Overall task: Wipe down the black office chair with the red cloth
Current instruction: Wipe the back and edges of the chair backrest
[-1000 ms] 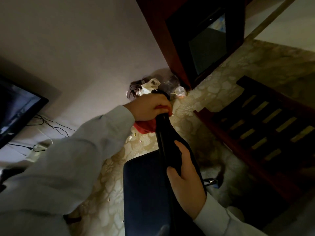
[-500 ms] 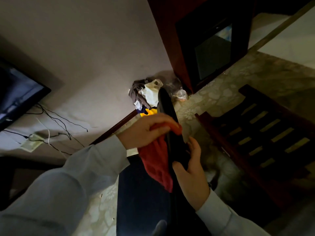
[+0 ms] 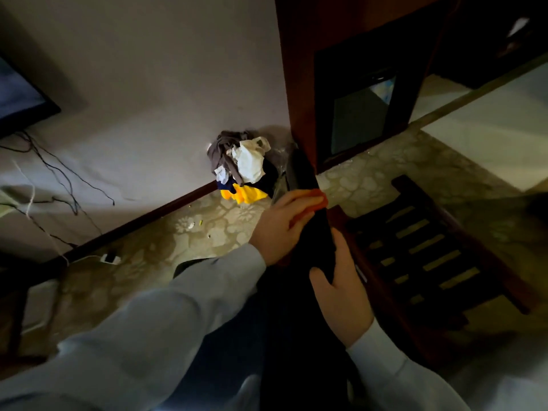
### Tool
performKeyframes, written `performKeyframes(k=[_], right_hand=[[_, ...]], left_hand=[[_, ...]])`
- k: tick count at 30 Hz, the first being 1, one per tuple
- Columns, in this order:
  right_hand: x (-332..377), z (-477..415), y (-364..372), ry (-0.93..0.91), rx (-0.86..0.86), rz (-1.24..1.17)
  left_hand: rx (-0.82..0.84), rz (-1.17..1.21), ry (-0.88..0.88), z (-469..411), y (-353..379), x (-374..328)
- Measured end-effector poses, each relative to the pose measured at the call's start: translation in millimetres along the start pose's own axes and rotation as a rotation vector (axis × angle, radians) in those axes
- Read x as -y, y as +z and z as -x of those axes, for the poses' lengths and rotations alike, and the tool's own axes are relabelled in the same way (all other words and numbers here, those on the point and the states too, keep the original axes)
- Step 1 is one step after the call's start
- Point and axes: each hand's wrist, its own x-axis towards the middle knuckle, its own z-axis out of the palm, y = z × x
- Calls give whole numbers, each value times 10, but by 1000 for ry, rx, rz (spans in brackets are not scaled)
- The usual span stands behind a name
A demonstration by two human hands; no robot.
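Note:
The black office chair's backrest runs edge-on from the lower middle up toward the wall. My left hand presses the red cloth against its left face near the top; only a small red edge shows past my fingertips. My right hand grips the backrest's right edge lower down, thumb over the front. The seat is mostly hidden under my sleeves in the dark.
A pile of clothes lies in the corner by the wall. A dark wooden cabinet stands behind the chair. A slatted wooden frame lies on the floor at the right. Cables hang at the left wall under a screen.
My left hand has slid the red cloth up along the backrest, so the hanging cloth is now mostly hidden under the hand. My right hand keeps its hold lower down.

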Motion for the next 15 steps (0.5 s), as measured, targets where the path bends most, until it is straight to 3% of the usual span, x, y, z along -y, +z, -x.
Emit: performKeyframes(k=[5, 9, 11, 15], right_hand=[[60, -10, 5, 19, 29, 208], [132, -156, 14, 33, 9, 447], [205, -314, 31, 41, 50, 566], [362, -715, 72, 92, 149, 744]], left_hand=[[37, 283, 73, 428, -5, 92], [63, 401, 25, 573, -43, 331], [-58, 410, -61, 576, -22, 524], [-296, 422, -418, 362, -1, 927]])
